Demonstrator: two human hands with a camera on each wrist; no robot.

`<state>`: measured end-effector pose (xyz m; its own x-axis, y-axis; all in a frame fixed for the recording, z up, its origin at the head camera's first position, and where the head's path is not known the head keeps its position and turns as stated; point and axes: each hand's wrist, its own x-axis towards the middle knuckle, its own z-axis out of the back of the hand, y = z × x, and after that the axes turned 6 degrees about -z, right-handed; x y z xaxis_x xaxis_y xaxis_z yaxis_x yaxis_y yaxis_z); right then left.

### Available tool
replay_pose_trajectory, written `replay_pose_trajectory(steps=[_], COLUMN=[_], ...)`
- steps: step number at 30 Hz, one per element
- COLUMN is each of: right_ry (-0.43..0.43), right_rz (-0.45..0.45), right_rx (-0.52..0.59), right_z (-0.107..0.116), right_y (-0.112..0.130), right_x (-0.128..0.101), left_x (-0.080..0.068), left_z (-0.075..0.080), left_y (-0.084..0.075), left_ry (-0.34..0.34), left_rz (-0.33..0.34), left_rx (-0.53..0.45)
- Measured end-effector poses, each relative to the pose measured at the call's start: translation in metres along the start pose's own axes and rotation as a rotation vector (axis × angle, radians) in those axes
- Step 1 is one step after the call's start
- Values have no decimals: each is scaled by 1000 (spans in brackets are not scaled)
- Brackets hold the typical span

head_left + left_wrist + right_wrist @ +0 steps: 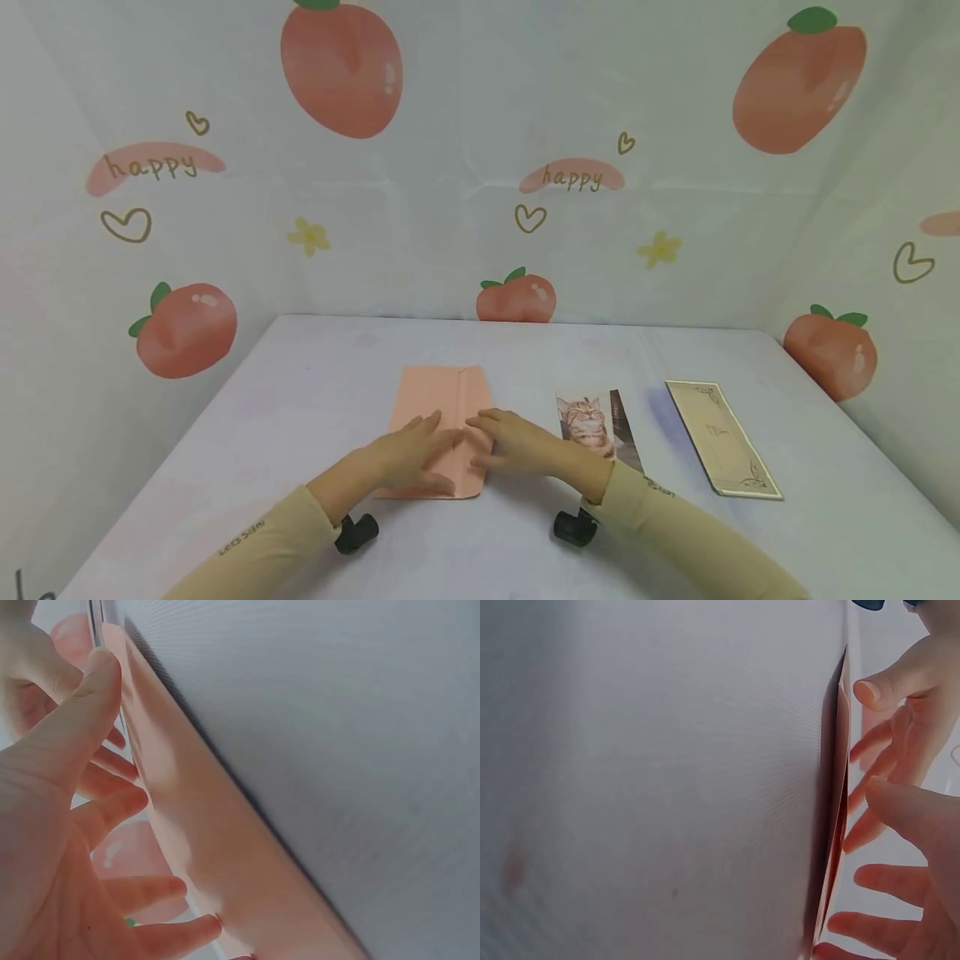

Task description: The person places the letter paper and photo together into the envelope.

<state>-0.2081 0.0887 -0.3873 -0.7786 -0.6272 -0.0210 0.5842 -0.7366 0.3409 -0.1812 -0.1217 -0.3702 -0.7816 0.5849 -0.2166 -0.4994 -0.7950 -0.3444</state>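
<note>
A peach-coloured envelope (431,390) lies flat on the white table, a seam running down its right half. My left hand (411,454) rests over its lower part, fingers spread. From the other side my right hand (517,446) reaches over the envelope's right edge with its fingers extended. Neither hand grips anything. In the left wrist view, fingertips of the left hand (82,817) touch the envelope (187,795). The right wrist view shows the envelope (838,772) edge-on, slightly parted along its side, beside the spread right hand (907,892).
A cat picture card (588,421) lies right of the envelope, partly behind the right forearm. Farther right is a long cream card (722,437) with dark corner ornaments. A fruit-printed white cloth (450,208) hangs behind the table. Black wrist devices (576,528) sit under both sleeves.
</note>
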Motion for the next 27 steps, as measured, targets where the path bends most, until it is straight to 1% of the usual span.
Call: replay_pose_trajectory(steps=[10,19,23,27], right_ry=[76,104,104,102], right_rz=[-78,-101,-96,-90], right_rx=[4,-34,-38,-36], right_z=[-3,-3,-3,-3], right_y=[1,2,2,2], right_x=[-2,-3,-3,-3], left_x=[-1,-1,-1,0], left_z=[-3,-4,-4,-5], left_y=[0,-1,2,6], left_ry=[-14,-27,-53,-84], left_rz=[12,18,-1,-32], left_rx=[11,38,48,37])
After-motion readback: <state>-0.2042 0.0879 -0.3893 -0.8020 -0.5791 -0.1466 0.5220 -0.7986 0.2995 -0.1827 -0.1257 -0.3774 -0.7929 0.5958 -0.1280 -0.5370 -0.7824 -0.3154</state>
